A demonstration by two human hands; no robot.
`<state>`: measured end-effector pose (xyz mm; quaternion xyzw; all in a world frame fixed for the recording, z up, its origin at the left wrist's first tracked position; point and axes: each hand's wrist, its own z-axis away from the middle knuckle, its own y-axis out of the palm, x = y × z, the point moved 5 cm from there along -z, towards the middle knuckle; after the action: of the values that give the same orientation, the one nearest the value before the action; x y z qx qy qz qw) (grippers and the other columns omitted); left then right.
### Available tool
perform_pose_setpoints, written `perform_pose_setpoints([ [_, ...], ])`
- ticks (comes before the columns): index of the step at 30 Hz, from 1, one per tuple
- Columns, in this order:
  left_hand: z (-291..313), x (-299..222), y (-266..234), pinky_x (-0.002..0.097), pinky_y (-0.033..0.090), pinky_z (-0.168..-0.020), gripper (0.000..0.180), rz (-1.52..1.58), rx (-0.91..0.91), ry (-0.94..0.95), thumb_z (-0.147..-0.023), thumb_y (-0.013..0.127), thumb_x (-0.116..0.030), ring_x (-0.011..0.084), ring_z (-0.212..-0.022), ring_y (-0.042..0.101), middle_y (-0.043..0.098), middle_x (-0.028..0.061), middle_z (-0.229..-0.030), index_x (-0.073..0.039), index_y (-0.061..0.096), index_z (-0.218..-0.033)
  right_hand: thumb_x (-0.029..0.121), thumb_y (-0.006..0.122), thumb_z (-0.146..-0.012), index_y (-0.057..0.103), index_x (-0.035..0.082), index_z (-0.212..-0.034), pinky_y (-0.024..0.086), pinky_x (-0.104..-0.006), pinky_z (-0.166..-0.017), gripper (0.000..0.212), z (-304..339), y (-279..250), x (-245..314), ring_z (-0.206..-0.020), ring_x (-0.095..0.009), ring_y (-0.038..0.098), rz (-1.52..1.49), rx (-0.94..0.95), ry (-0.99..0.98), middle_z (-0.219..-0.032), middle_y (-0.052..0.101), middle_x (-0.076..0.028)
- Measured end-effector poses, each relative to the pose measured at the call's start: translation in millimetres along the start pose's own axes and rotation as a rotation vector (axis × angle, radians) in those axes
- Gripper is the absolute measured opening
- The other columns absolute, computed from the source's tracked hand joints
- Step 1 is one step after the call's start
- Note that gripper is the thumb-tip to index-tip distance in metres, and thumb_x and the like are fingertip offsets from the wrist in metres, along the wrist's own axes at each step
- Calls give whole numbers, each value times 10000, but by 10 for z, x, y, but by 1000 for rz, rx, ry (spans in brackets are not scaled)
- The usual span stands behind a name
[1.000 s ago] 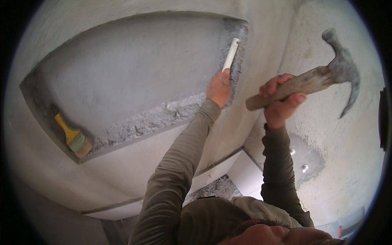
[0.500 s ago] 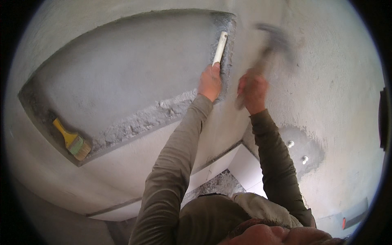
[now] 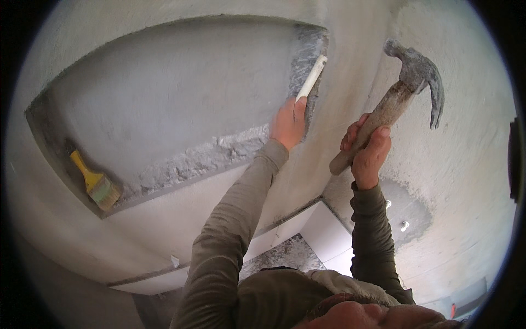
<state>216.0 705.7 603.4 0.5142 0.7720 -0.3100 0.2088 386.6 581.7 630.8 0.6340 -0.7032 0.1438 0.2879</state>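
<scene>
In my right hand [image 3: 368, 148] is a claw hammer [image 3: 393, 104] with a worn wooden handle. Its dusty grey metal head points up and the claw curves to the right, apart from the wall. My left hand [image 3: 289, 123] is closed round a slim tool with a white handle [image 3: 311, 78], which has a hole at its upper end. The tool's lower part is hidden by the hand. This hand is at the right end of a recess [image 3: 181, 82] in the wall, beside its rough, chipped edge.
A yellow-handled paintbrush [image 3: 97, 183] lies in the recess's lower left corner. Broken, crumbly plaster [image 3: 203, 159] runs along the recess's lower ledge. Two white pipe fittings [image 3: 405, 226] stick out of the right wall. White tiles [image 3: 327, 230] line the wall below, above a rubble-strewn floor [image 3: 285, 255].
The hammer, blurred near the left hand before, has swung away to the right and is now sharp. My left hand and the white-handled tool have shifted slightly right, and the handle leans more to the right.
</scene>
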Motion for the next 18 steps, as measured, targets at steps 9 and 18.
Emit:
perform_pose_setpoints([
  [9, -223, 193, -38, 458, 408, -617, 523, 7, -92, 23, -1039, 387, -467, 359, -637, 473, 506, 204, -689, 5, 524, -858, 661, 391, -953, 519, -9, -1010, 460, -308, -504, 684, 26, -32, 47, -536, -169, 537, -48, -11, -2, -651, 549, -96],
  [18, -295, 231, -32, 432, 423, -621, 564, 91, -75, 68, -1031, 385, -502, 323, -623, 463, 514, 186, -665, 6, 544, -846, 664, 481, -903, 514, 14, -998, 460, -314, -514, 658, 66, 99, 179, -537, -176, 525, -290, -11, -128, -647, 536, -82],
])
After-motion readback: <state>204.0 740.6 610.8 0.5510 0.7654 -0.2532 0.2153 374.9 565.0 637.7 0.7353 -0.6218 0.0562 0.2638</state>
